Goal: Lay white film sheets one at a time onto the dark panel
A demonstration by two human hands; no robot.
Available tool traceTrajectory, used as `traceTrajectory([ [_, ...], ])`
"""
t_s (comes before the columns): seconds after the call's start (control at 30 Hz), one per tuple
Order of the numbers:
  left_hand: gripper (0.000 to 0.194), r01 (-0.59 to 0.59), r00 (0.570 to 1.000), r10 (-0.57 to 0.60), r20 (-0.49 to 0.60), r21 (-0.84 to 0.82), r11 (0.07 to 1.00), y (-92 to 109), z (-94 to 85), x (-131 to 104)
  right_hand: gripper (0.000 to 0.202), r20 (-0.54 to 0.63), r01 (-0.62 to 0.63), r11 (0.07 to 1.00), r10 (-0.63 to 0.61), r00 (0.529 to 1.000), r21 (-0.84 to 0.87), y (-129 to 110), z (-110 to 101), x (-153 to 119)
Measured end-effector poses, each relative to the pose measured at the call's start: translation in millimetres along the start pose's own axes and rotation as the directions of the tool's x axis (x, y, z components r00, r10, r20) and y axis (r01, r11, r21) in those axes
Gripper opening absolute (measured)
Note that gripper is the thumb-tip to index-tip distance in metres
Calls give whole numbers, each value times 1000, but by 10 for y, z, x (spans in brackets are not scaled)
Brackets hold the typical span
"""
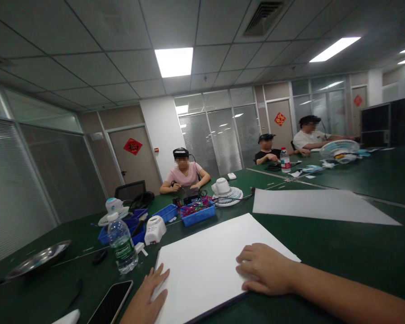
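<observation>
A large white sheet of paper point(202, 265) lies in front of me on the green table, with a dark edge showing beneath its near side. My left hand point(148, 294) rests on its left edge, fingers spread and holding nothing. On the right part of the sheet lies my right hand point(266, 269), palm down, fingers slightly bent and thumb apart. To the left of the paper are a black-screened phone point(111, 302) and a clear water bottle point(123, 245) with a green label.
Beyond the paper sit a blue bin point(198, 218) of coloured wires, a white fan part point(155, 229) and a fan point(227, 193). Another white sheet point(320, 206) lies to the right. A metal pan point(42, 258) is far left. Several people sit across the green table point(340, 247).
</observation>
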State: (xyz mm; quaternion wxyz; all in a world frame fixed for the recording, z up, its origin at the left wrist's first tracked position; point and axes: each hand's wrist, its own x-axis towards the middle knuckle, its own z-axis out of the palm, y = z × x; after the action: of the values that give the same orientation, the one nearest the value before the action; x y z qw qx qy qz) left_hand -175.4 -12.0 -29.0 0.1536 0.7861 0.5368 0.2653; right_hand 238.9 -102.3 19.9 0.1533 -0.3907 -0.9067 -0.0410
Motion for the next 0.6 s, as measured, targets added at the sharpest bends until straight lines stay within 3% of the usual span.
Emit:
traceTrajectory([
  [0.17, 57, -16, 1000, 17, 24, -38, 999, -112, 24, 23, 42, 35, 70, 991, -74, 997, 115, 130, -46, 4],
  [0.23, 57, -20, 999, 21, 24, -38, 999, -107, 24, 18, 42, 30, -43, 996, 40, 999, 84, 364, -84, -37],
  [0.3, 55, -22, 1000, 23, 17, -35, 999, -66, 13, 11, 45, -14, -238, 971, 238, 971, 5, 715, -117, -140],
  [0.37, 53, -10, 1000, 11, 23, -18, 1000, 6, -11, 2, 50, -69, -428, 902, 424, 903, -60, 1123, -136, -312],
  [0.47, 53, 35, 998, -35, 50, 12, 999, 128, -63, -10, 60, -98, -668, 734, 661, 744, -122, 1662, -132, -634],
  [0.53, 55, 55, 997, -56, 59, 23, 998, 181, -92, -17, 65, -89, -762, 630, 759, 645, -150, 1890, -109, -807],
  [0.6, 55, 64, 996, -66, 56, 28, 998, 198, -106, -21, 65, -82, -802, 569, 804, 589, -179, 2002, -78, -897],
])
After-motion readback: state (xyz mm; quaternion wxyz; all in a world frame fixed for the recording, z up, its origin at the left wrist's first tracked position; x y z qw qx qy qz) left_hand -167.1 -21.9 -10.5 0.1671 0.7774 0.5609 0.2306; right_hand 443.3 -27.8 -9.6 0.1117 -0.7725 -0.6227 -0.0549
